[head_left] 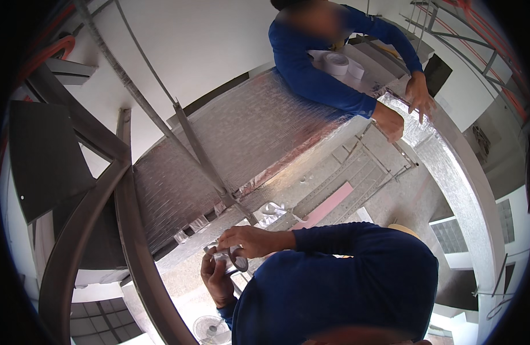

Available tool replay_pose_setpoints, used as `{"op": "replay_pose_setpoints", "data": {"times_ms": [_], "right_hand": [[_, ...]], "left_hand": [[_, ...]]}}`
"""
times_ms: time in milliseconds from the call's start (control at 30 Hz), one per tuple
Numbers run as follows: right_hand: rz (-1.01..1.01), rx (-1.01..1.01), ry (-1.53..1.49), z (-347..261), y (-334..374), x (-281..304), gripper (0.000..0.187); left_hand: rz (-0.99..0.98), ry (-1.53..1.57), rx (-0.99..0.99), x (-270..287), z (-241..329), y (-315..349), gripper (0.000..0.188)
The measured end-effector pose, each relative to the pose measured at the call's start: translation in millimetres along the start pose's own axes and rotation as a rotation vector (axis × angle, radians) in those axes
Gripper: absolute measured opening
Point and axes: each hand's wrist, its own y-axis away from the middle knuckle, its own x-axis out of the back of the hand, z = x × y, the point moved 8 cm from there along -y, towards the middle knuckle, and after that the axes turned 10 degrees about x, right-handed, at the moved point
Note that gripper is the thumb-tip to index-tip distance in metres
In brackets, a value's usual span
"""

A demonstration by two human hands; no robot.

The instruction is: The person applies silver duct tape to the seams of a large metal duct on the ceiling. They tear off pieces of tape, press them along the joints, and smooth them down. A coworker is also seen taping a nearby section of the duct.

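Observation:
My left hand (217, 283) and my right hand (249, 241) meet low at the left of the middle, in front of a long foil-covered duct (213, 144). A roll of tape (241, 265), seen as a dark-edged ring, hangs just below my right hand, whose fingers curl at it. My left hand's fingers and thumb close around a silvery piece beside the roll, probably its tape; the fingers partly hide it. Across the duct, a co-worker in a blue sleeve (334, 95) leans over and presses both hands on a shiny foil-covered edge (414, 123).
White tape rolls (335, 64) stand by the co-worker. A thin rod (144, 100) and a metal strut (199, 146) cross the duct. Brown steel beams (133, 241) rise on the left. A curved foil-covered duct section (454, 172) runs down the right. Below is a perforated platform (328, 198).

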Motion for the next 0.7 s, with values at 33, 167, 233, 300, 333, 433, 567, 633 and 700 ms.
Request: {"op": "replay_pose_setpoints", "data": {"times_ms": [33,167,233,300,333,433,567,633,700], "right_hand": [[0.023,0.027,0.022,-1,-1,3,0.041],[0.073,0.028,-0.032,2,-2,5,0.031],[0.129,0.071,-0.053,-1,-3,7,0.031],[0.168,0.084,-0.073,-2,-2,9,0.03],[0.181,0.085,-0.085,-2,-3,9,0.03],[0.204,0.072,-0.119,-3,-4,11,0.027],[0.188,0.06,-0.124,-7,-8,9,0.023],[0.2,0.033,-0.067,-6,-10,9,0.023],[0.173,-0.114,-0.154,5,-10,2,0.023]], "left_hand": [[-0.018,0.014,0.004,0,0,0,0.042],[0.053,-0.316,-0.194,9,10,8,0.04],[0.091,-0.112,-0.071,26,2,6,0.046],[-0.084,0.102,0.0,25,-2,3,0.049],[-0.18,0.21,0.028,23,-2,3,0.051],[-0.21,0.191,0.095,22,-1,3,0.045],[-0.247,-0.01,0.001,-2,16,12,0.044],[-0.143,-0.198,-0.045,-7,28,12,0.042],[-0.043,-0.367,-0.14,-10,40,14,0.035]]}}
